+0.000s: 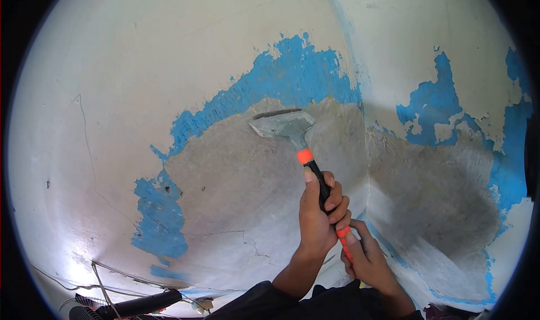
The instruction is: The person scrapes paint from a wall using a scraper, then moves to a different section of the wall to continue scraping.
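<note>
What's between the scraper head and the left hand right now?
In the head view, an orange collar and then a short black stretch of handle lie between the scraper head and the left hand.

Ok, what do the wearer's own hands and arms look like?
Left hand and right hand are both bare: no gloves, no rings on the fingers that show. The left sleeve is near-black, plain where visible, and stops short of the wrist. Forearms partly exposed.
</note>
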